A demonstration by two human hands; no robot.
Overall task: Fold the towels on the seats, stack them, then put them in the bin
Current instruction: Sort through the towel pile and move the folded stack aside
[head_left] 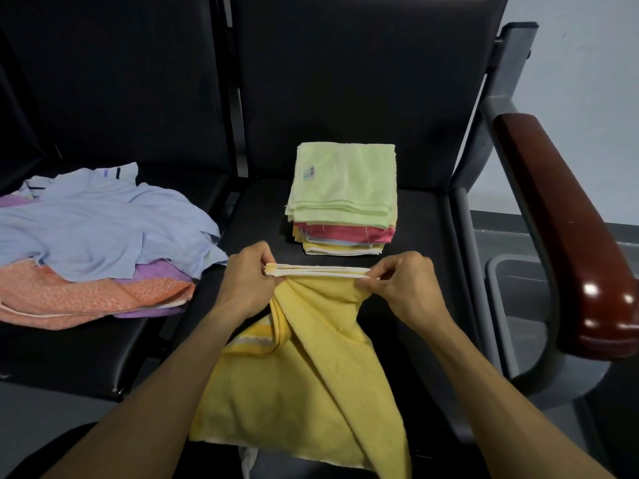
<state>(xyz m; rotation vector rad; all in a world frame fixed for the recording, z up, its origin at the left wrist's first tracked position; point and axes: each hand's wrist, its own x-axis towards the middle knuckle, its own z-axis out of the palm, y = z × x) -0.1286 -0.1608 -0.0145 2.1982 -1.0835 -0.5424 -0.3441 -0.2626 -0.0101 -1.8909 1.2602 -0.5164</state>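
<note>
Black seats (345, 81) fill our view. Our left hand (250, 278) and right hand (403, 281) each pinch the yellow towel's (311, 368) top edge, near the folded stack (342, 198).

A waiting area, by the look of it: joined black padded vinyl seats (345, 98) are sitting in a row on a grey metal frame (498, 108), a glossy dark-red wooden armrest (567, 216) ending it against a plain pale wall (587, 63).

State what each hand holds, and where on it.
Both grip the yellow towel along its white-trimmed top edge: left hand at the left corner, right hand at the right corner.
</note>
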